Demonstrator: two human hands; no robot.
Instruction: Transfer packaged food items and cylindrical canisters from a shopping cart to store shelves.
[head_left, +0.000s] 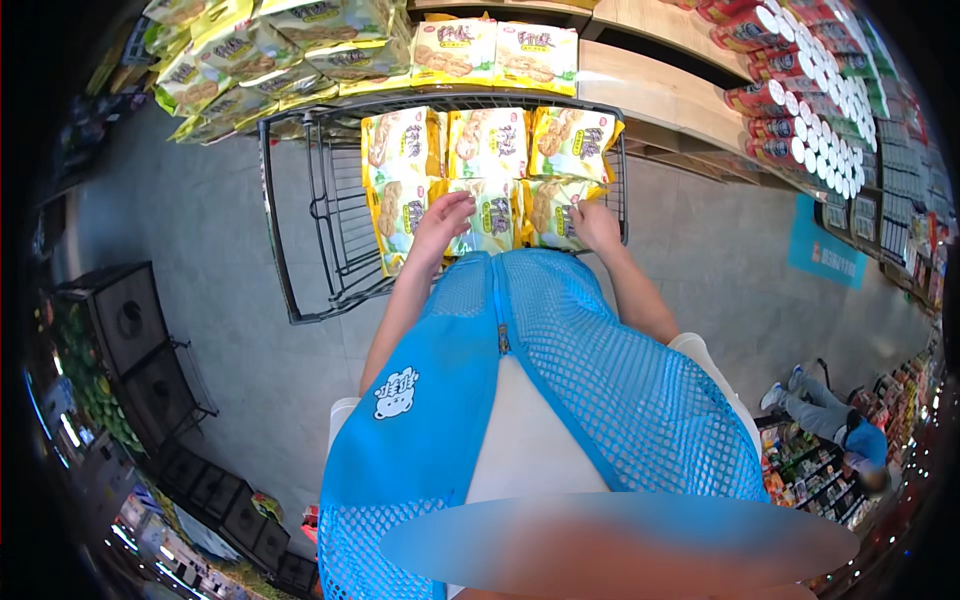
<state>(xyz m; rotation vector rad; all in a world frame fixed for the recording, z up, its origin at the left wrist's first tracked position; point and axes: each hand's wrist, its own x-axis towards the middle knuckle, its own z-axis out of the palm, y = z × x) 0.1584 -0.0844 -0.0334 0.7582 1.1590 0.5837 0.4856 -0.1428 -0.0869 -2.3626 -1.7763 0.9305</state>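
A black wire shopping cart (274, 217) stands before me with two rows of yellow and white snack packages in it. My left hand (448, 217) is over the near row, between the near left package (397, 214) and the near middle package (487, 217), its fingers slightly curled and apart; whether it touches either is unclear. At the near right package (551, 210), my right hand (595, 223) has its thumb and fingers closed on the package's right edge. The far row holds a left package (399, 146), a middle one (489, 142) and a right one (571, 142).
Similar packages (454, 52) are stacked on a wooden shelf (660, 90) beyond the cart. Red cans with white lids (780, 127) fill its right part. Black crates (127, 319) stand at the left. A person in a blue top (866, 442) is farther off at the lower right.
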